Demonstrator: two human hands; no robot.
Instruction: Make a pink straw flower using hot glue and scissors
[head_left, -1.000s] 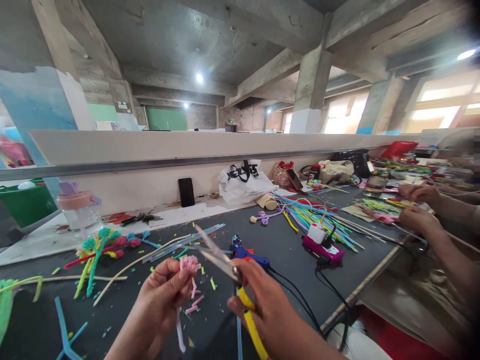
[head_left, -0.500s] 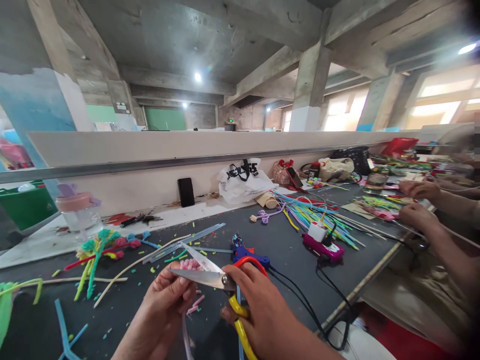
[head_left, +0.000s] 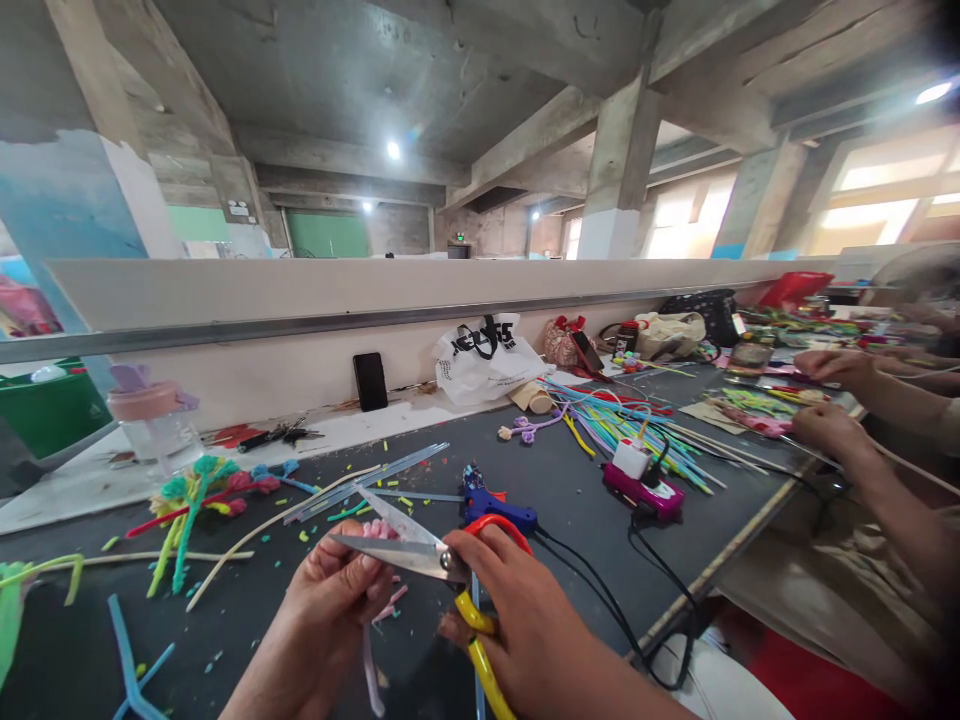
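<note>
Pinched between the fingers of my left hand (head_left: 337, 590) is a fuzzy pink piece (head_left: 381, 530), with a pale pink stem (head_left: 371, 670) hanging below. My right hand (head_left: 510, 610) is wrapped round the scissors (head_left: 442, 562), which have red and yellow handles. Their blades stand apart and point left, across the pink piece and just over my left fingertips. Short pink offcuts (head_left: 394, 602) lie on the dark table (head_left: 585, 640) beside my left hand. Behind the scissors lies a blue glue gun (head_left: 499, 508).
Fuzzy flowers (head_left: 202, 500) and a lidded cup (head_left: 154, 420) are at the left. Behind stand a phone (head_left: 370, 382) and a white bag (head_left: 487, 365). Colourful stems (head_left: 637, 425) and a purple power strip (head_left: 643, 490) lie right. Another person's hands (head_left: 832, 425) work at far right.
The view has shifted very slightly. The scissors and both of my hands keep nearly the same pose, blades still apart. At far right, the other person's hands have moved a little.
</note>
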